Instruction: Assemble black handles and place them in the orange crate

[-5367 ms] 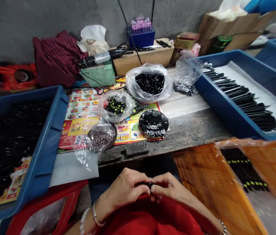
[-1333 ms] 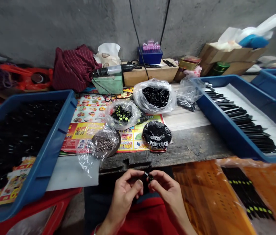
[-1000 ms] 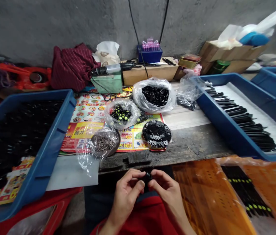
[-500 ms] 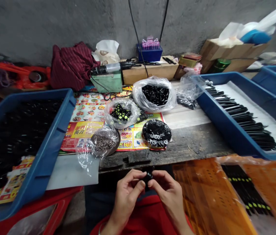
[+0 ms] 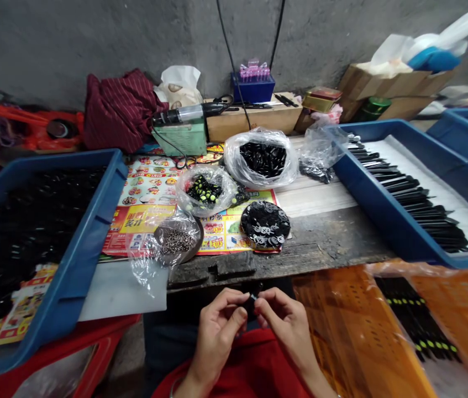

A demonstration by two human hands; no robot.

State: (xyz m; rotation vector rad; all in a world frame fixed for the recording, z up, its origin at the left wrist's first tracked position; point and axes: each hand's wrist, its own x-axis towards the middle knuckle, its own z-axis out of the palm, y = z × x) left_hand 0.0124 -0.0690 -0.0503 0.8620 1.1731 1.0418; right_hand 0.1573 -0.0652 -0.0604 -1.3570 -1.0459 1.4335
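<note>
Both hands are close together in front of the table's near edge. A small black part (image 5: pixel 252 299) lies between their fingertips, with a light spot on it. My left hand (image 5: pixel 222 326) is closed in a pinch on its left side. My right hand (image 5: pixel 284 320) pinches its right side. Fingers cover much of the part, so its full shape is hidden. Beyond the hands, a round pile of flat black pieces (image 5: pixel 265 224) and a dish of small metal screws (image 5: pixel 176 241) rest on the table (image 5: pixel 325 237).
Blue trays with black pieces stand at left (image 5: pixel 93 232) and right (image 5: pixel 387 221). Plastic bags hold black pieces (image 5: pixel 262 159) and black-and-green pieces (image 5: pixel 205 190). A power tool (image 5: pixel 188 113) lies on a green box (image 5: pixel 182 138). An orange crate (image 5: pixel 350 326) stands at lower right.
The right fingers have shifted slightly and bent around the black part, which now shows a light spot. The view has moved a little; both hands remain together.
</note>
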